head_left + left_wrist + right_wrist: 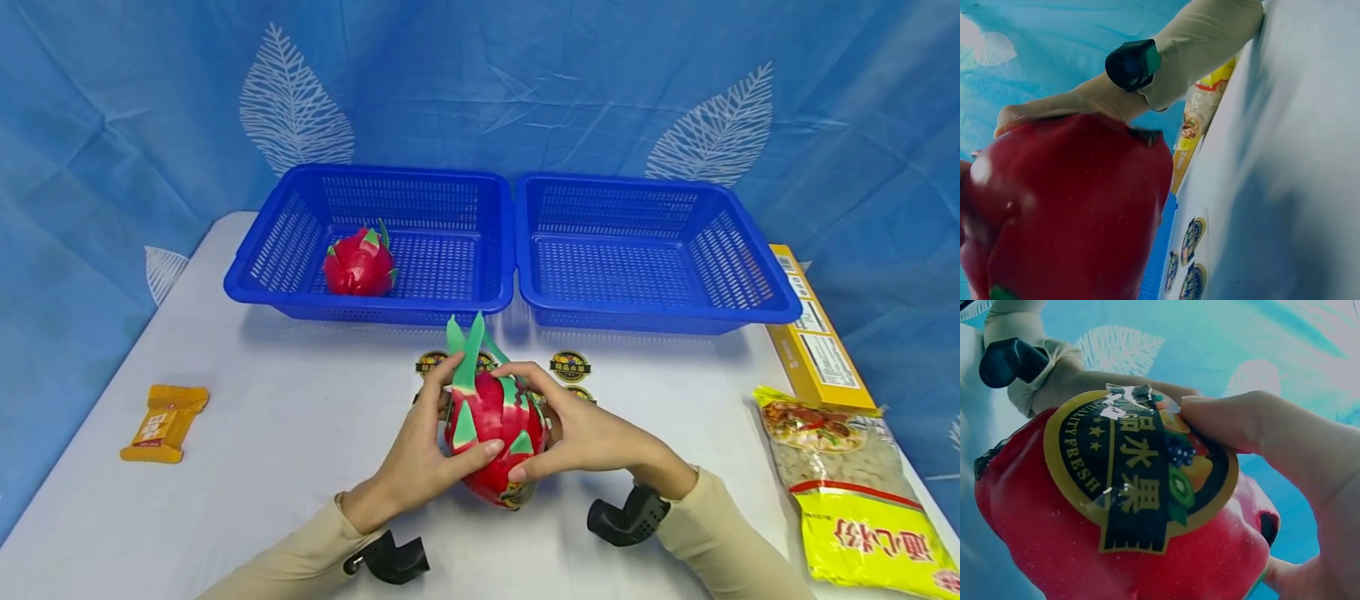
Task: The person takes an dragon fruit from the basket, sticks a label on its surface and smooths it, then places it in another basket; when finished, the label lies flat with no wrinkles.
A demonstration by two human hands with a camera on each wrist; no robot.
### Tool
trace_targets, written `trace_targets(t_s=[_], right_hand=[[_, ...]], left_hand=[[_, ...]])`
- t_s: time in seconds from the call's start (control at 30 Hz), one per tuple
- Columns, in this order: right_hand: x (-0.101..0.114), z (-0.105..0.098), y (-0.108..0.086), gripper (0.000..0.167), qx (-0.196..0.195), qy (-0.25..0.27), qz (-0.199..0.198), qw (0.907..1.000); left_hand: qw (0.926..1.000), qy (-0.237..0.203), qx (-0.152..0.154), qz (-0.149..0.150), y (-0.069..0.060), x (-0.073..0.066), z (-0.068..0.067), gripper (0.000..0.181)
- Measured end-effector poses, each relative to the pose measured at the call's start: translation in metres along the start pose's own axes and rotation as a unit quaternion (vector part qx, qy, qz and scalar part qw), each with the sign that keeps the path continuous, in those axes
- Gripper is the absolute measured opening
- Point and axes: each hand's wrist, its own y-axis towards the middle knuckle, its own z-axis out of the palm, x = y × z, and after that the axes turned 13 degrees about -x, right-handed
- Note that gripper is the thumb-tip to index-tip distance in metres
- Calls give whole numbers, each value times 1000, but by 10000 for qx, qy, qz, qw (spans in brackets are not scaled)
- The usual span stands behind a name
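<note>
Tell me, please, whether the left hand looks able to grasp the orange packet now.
Probably not yet: the left hand helps the right hand hold the dragon fruit, though nothing appears to block its way to the orange packet.

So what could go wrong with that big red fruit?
The dragon fruit looks smooth and shiny, so it might slip, though the left hand and right hand hold it. The right thumb overlaps its sticker, which could crease or peel. Its long green leaves might get bent.

Right hand (1310, 450) grips red fruit (1079, 569) bearing round sticker (1135, 469)
</note>
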Motion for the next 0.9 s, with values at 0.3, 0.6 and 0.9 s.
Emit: trace_targets(t_s=[0.3, 0.6, 0.9], right_hand=[[9, -15, -8, 85, -189, -23, 87, 9998], [17, -42, -9, 86, -741, 36, -189, 9971], [28, -68, -18, 83, -1748, -20, -65, 9846]], left_hand=[[9978, 483, 3, 452, 5, -4, -4, 86], [9983, 458, -303, 205, 8, -3, -5, 76], [9970, 249, -576, 454, 19, 18, -6, 54]])
